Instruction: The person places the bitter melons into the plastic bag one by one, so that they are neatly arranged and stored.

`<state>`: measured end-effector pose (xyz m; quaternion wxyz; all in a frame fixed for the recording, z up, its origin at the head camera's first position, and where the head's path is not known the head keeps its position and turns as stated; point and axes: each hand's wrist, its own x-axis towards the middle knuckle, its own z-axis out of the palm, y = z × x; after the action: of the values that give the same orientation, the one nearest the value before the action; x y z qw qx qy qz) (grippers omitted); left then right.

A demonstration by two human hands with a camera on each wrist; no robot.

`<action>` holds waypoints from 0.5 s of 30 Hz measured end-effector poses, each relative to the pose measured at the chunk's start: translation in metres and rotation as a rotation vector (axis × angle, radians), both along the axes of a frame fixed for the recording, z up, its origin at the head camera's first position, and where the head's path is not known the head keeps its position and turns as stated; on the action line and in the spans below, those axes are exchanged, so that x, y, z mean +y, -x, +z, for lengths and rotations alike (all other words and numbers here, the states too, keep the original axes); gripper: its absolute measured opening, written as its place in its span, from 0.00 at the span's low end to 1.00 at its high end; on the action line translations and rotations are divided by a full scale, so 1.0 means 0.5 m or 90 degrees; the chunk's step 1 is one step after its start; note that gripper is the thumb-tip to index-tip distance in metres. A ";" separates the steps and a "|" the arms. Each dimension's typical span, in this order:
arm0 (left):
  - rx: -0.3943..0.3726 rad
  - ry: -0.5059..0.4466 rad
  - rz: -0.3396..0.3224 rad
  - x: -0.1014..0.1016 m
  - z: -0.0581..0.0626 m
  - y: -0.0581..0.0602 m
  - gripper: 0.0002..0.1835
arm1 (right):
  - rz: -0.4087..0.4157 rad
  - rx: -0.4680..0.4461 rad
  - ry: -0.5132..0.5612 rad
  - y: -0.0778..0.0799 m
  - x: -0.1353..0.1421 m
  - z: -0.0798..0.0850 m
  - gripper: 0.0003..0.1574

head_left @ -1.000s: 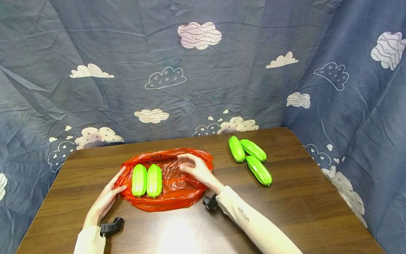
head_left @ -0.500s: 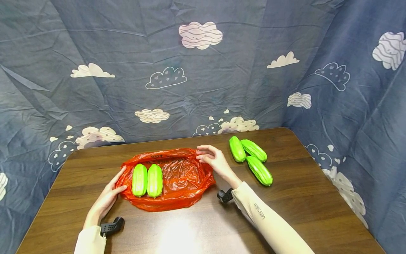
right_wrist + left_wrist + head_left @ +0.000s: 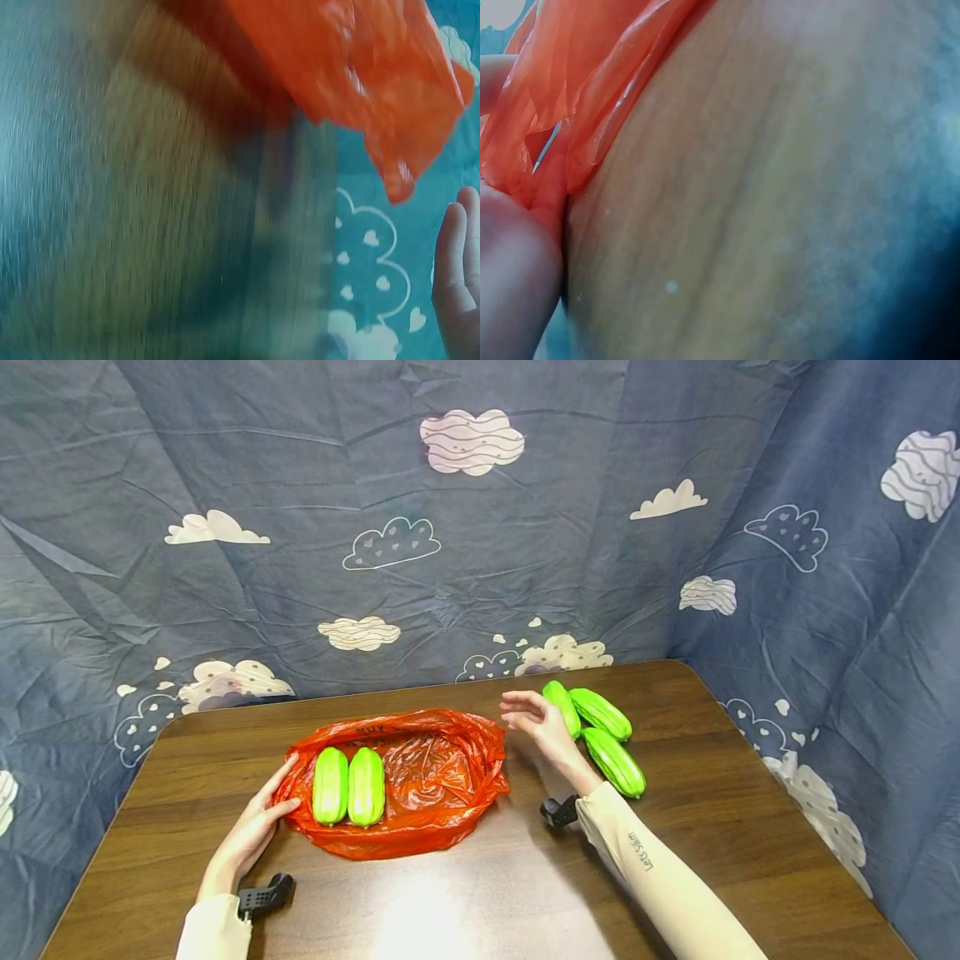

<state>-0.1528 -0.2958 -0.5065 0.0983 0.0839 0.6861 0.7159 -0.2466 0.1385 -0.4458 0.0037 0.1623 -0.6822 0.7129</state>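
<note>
Right hand [image 3: 542, 728] bare of any load, thumb and fingers apart; sits between red bag [image 3: 390, 845] and three loose gourds [image 3: 615, 764]. Left hand [image 3: 252, 831] on bag's left end, digits spread; cannot tell whether film is pinched. Two green gourds [image 3: 366, 787] side by side in bag's left half, on table [image 3: 720, 827]. Judgement: left best bracing rim, mouth wide; any gourd best gripped mid-body. Sleeve [image 3: 675, 885] print: "LetsSlim". Dark bag lettering [image 3: 375, 729] crumpled, unreadable.

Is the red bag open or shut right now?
Open. The head view looks into the red bag through its wide mouth, showing two green vegetables lying inside toward its left end.
</note>
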 end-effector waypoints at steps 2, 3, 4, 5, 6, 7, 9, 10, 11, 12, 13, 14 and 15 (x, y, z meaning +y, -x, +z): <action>0.001 -0.002 0.001 0.000 -0.001 0.000 0.37 | -0.010 0.004 -0.005 0.003 0.011 -0.001 0.22; 0.000 -0.002 0.001 0.000 -0.001 0.000 0.37 | -0.016 0.007 -0.007 0.006 0.016 -0.002 0.22; 0.002 -0.003 0.001 0.000 -0.002 0.000 0.37 | -0.024 0.010 -0.008 0.007 0.022 -0.002 0.22; 0.002 -0.006 0.001 0.000 -0.002 0.000 0.37 | -0.031 0.013 -0.004 0.010 0.027 -0.003 0.22; 0.002 -0.007 0.000 0.000 -0.002 0.000 0.37 | -0.039 0.013 0.000 0.012 0.033 -0.003 0.22; 0.003 -0.008 0.000 0.000 -0.002 0.000 0.37 | -0.048 0.014 -0.001 0.015 0.039 -0.004 0.22; 0.003 -0.009 0.000 0.000 -0.002 0.000 0.37 | -0.069 0.015 -0.002 0.019 0.050 -0.006 0.21; 0.002 -0.010 -0.001 0.000 -0.002 0.000 0.37 | -0.081 0.015 -0.005 0.020 0.056 -0.006 0.22; 0.001 -0.010 -0.001 0.000 -0.001 0.000 0.37 | -0.091 0.017 -0.011 0.021 0.061 -0.006 0.22; 0.000 -0.009 0.000 0.000 -0.001 0.000 0.37 | -0.103 0.017 -0.018 0.023 0.066 -0.006 0.22; -0.002 -0.008 0.000 0.000 0.000 0.000 0.37 | -0.115 0.017 -0.025 0.024 0.071 -0.006 0.22; -0.004 -0.008 0.000 0.000 0.000 -0.001 0.37 | -0.127 0.017 -0.030 0.026 0.076 -0.007 0.22; -0.005 -0.008 0.000 0.000 0.001 -0.001 0.37 | -0.138 0.015 -0.036 0.028 0.080 -0.007 0.22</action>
<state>-0.1523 -0.2958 -0.5060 0.1006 0.0813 0.6814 0.7204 -0.2606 0.1785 -0.4492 0.0840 0.0958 -0.7157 0.6867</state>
